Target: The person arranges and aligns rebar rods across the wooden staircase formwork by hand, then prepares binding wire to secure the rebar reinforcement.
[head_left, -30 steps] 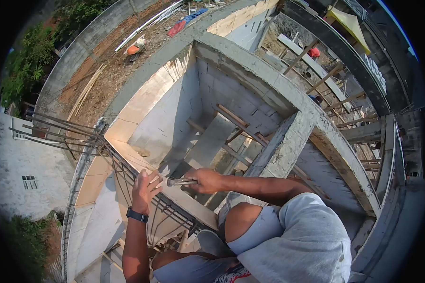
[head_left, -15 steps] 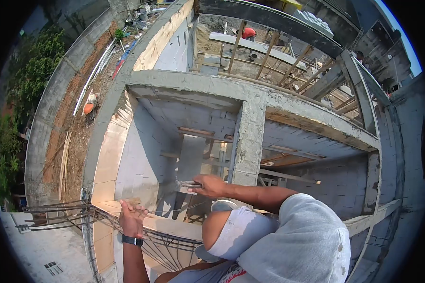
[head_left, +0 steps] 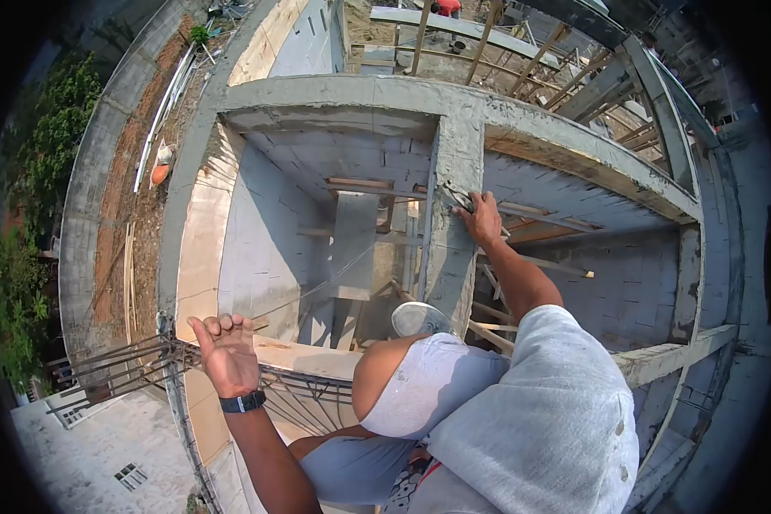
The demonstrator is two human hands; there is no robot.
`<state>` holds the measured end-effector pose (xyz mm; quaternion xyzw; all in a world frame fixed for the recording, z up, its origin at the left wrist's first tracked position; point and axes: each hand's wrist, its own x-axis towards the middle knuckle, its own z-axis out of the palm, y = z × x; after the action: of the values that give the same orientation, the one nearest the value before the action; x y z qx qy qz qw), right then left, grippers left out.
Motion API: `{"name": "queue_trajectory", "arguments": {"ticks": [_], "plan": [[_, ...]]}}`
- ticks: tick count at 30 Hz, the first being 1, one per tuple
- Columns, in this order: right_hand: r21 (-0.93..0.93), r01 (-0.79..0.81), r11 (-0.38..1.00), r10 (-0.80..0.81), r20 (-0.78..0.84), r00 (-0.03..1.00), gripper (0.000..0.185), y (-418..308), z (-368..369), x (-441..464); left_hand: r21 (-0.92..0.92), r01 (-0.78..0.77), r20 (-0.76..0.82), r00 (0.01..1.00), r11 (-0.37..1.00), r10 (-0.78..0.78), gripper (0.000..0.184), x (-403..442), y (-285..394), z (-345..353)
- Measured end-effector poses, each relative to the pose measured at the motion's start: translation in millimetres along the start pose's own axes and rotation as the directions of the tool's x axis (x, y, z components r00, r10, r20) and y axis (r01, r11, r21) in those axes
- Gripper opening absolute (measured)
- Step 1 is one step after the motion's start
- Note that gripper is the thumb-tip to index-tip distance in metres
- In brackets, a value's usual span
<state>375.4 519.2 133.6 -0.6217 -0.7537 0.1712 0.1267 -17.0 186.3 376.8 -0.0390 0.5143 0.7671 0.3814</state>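
My left hand (head_left: 230, 358), with a dark band on its wrist, is raised palm up over the corner of the formwork. Its thumb stands apart from the half-curled fingers, and the palm looks bare. A thin wire (head_left: 324, 283) stretches up and right from near those fingers; whether they touch it is unclear. Farther forward, my right hand (head_left: 481, 219) is closed around a metal hand tool that looks like pliers (head_left: 463, 200), on top of the rough concrete beam (head_left: 459, 154). Below my left hand, steel bars (head_left: 313, 383) run beside the plywood edge (head_left: 308, 355).
Deep openings with props and a board (head_left: 351, 244) lie between the beams. My shoe (head_left: 420, 319) is near the middle beam. Rebar ends (head_left: 116, 368) stick out left. A person in red (head_left: 445, 7) is beyond the far beam. An orange object (head_left: 159, 175) lies outside the wall.
My right hand has moved forward and right with the tool, from over the opening to the middle beam. My left hand has drawn slightly back, palm turned up. The view has shifted.
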Motion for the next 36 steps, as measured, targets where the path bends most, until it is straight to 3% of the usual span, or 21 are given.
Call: {"name": "queue_trajectory", "arguments": {"ticks": [5, 8, 11, 12, 13, 15, 17, 18, 19, 20, 22, 24, 27, 36], "plan": [[-0.087, 0.201, 0.976, -0.197, 0.052, 0.979, 0.061, 6, 4, 14, -0.021, 0.095, -0.083, 0.992, 0.995, -0.097, 0.043, -4, -3, -17], [-0.164, 0.279, 0.946, -0.283, -0.002, 0.959, 0.063, -10, 3, 8, -0.064, 0.008, -0.155, 0.988, 0.998, -0.018, 0.047, -4, 6, -16], [-0.06, 0.277, 0.959, -0.283, -0.146, 0.948, 0.063, -45, -2, 7, -0.111, 0.023, 0.134, 0.991, 0.994, -0.008, 0.047, -15, 27, -12], [0.062, 0.376, 0.925, -0.356, -0.205, 0.912, 0.058, -61, -5, 11, -0.102, -0.025, 0.038, 0.999, 0.994, 0.029, 0.048, -21, 30, -1], [0.316, 0.343, 0.885, -0.325, -0.11, 0.939, 0.053, -98, -29, 9, -0.071, -0.064, 0.048, 0.997, 0.995, 0.068, 0.049, -25, 32, 7], [0.727, 0.13, 0.675, -0.317, 0.127, 0.94, 0.046, -196, -108, -21, 0.005, -0.129, 0.068, 0.989, 0.992, 0.128, 0.05, -33, 37, 13], [0.821, 0.338, 0.459, -0.619, 0.023, 0.785, 0.036, -265, -167, -49, 0.066, -0.145, 0.058, 0.988, 0.987, 0.141, 0.053, -31, 37, 11], [0.935, 0.285, 0.212, -0.776, -0.016, 0.631, 0.036, -297, -201, -66, 0.082, -0.142, 0.054, 0.989, 0.986, 0.138, 0.054, -29, 36, 10], [0.987, 0.16, -0.025, -0.885, -0.097, 0.456, 0.035, -325, -233, -87, 0.098, -0.136, 0.047, 0.99, 0.986, 0.132, 0.054, -25, 35, 8], [0.981, -0.071, -0.183, -0.936, -0.152, 0.317, 0.035, -348, -257, -108, 0.082, -0.124, 0.059, 0.991, 0.989, 0.119, 0.054, -19, 32, 3], [0.85, -0.37, -0.375, -0.927, -0.333, 0.175, 0.039, -388, -289, -147, 0.063, -0.081, 0.085, 0.994, 0.995, 0.075, 0.055, -7, 28, -9], [0.768, -0.501, -0.398, -0.894, -0.448, 0.023, 0.037, -408, -303, -173, 0.092, -0.12, 0.066, 0.991, 0.989, 0.114, 0.055, -16, 33, 2], [0.77, -0.507, -0.388, -0.865, -0.494, -0.088, 0.034, -411, -307, -185, 0.123, -0.151, 0.062, 0.988, 0.981, 0.144, 0.056, -26, 38, 5], [0.822, -0.402, -0.403, -0.874, -0.476, -0.099, 0.026, -395, -315, -188, 0.155, -0.177, 0.111, 0.981, 0.972, 0.16, 0.06, -36, 38, 1]]}}
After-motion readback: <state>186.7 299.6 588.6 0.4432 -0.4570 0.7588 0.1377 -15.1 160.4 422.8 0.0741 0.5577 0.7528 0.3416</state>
